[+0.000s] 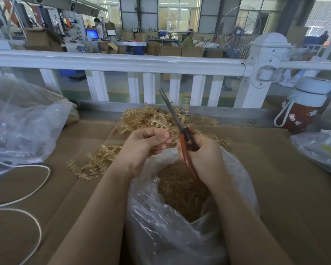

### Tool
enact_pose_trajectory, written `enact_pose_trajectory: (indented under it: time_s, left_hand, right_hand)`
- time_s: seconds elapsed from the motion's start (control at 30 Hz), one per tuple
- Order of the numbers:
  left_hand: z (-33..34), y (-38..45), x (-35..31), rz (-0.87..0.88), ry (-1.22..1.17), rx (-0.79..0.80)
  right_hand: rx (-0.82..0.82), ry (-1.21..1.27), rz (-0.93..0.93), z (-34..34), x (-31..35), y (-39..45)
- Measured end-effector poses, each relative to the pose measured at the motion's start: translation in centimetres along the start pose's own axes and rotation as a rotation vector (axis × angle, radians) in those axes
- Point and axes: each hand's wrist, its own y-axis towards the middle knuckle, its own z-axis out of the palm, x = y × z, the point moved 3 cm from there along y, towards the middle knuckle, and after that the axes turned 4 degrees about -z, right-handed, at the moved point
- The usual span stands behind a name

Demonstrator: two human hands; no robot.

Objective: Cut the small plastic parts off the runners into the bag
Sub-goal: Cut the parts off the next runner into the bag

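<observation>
My left hand (144, 143) pinches a tan plastic runner (171, 131) above the mouth of a clear plastic bag (161, 226). Loose tan cut parts (182, 192) fill the bag's inside. My right hand (201, 155) grips red-handled scissors (185, 138); their blades point up and away, nearly closed, just right of the held runner. A heap of uncut runners (153, 116) lies behind my hands on the cardboard. More runners (96, 161) lie to the left of the bag.
A large clear bag (21, 119) stands at the left, with white cord (33, 188) looped in front of it. At the right stand a red bottle with a white lid (304, 104) and another plastic bag (321, 148). A white railing (122, 62) runs behind the cardboard-covered table (285, 188).
</observation>
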Motion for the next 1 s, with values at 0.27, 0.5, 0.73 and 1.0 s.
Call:
enact_pose_trajectory:
  time_s: [0.27,0.5,0.73,1.0]
  left_hand:
    - [0.2,0.2,0.0,0.057,0.103,-0.028]
    - [0.0,0.2,-0.1,0.090,0.051,-0.105]
    - [-0.9,0.3,-0.1,0.091,-0.020,-0.159]
    - [-0.5,-0.1,-0.4,0.079,-0.051,-0.070]
  right_hand:
    - [-0.018,-0.128,-0.072,0.1,0.1,-0.2]
    - [-0.041,-0.265,-0.175,-0.2,0.0,-0.5]
    - [0.053,-0.529,-0.222,-0.2,0.0,-0.6]
    - [0.026,-0.562,-0.237,-0.3,-0.1,-0.6]
